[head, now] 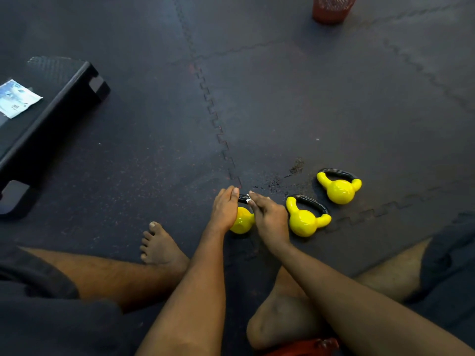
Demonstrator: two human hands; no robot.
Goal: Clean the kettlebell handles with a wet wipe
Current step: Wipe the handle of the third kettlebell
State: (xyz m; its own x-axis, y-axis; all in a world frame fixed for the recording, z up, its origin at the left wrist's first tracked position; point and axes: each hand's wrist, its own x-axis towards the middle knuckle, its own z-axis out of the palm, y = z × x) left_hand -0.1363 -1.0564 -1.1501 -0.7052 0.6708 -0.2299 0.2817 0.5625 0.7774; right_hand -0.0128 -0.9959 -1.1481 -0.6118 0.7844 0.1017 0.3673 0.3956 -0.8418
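Note:
Three yellow kettlebells with black handles lie on the dark floor mat. My left hand [225, 209] grips the left end of the handle of the nearest kettlebell [241, 222], which my hands mostly hide. My right hand [268, 217] pinches a small white wet wipe [248, 199] against that same black handle. A second kettlebell [307, 218] lies just right of my right hand. The third kettlebell [339, 188] lies farther right and back.
A black step bench [51, 119] stands at the left with a blue-white wipe packet [15, 97] on top. A red mesh bin [332, 7] stands at the far top. My bare legs and left foot [159, 246] rest on the mat [282, 98] near me.

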